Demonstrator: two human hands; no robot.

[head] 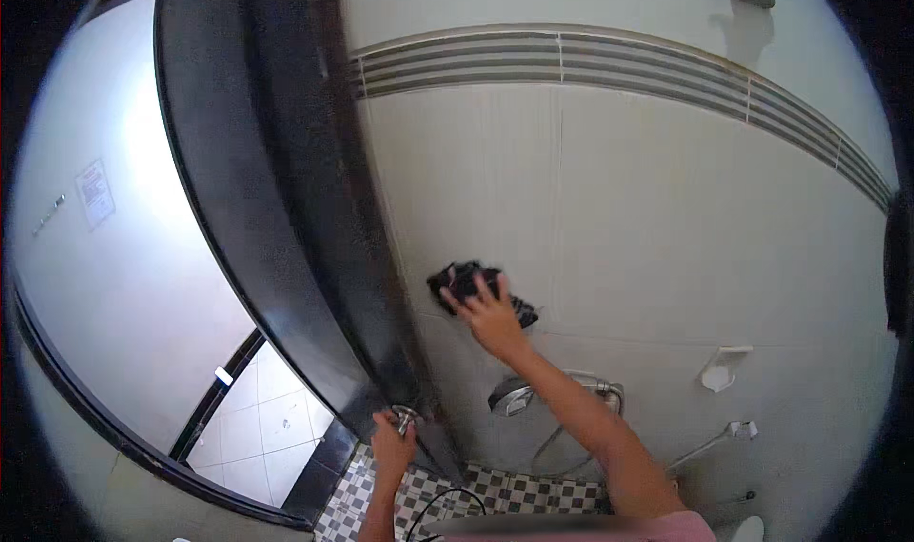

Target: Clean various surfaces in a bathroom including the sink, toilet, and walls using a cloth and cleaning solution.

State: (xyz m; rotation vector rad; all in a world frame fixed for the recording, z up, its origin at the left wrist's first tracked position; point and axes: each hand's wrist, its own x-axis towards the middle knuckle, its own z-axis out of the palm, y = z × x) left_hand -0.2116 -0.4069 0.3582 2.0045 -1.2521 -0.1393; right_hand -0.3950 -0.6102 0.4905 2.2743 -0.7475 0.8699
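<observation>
My right hand (493,317) presses a dark, crumpled cloth (464,279) against the pale tiled wall (643,206), its fingers spread over the fabric. The wall stands just right of the dark door frame. Lower down, my left hand (394,442) is closed around a metal door knob (405,417) on the dark door (285,185). Below my right forearm a shower head (510,397) with a hose is mounted on the wall, partly hidden by the arm.
A striped tile border (560,60) crosses the wall. At right are a white soap dish (720,374) and a wall fitting (741,430). A black-and-white checkered floor (528,495) lies below, with a dark cable (457,490). A doorway opens at left onto white floor tiles (246,428).
</observation>
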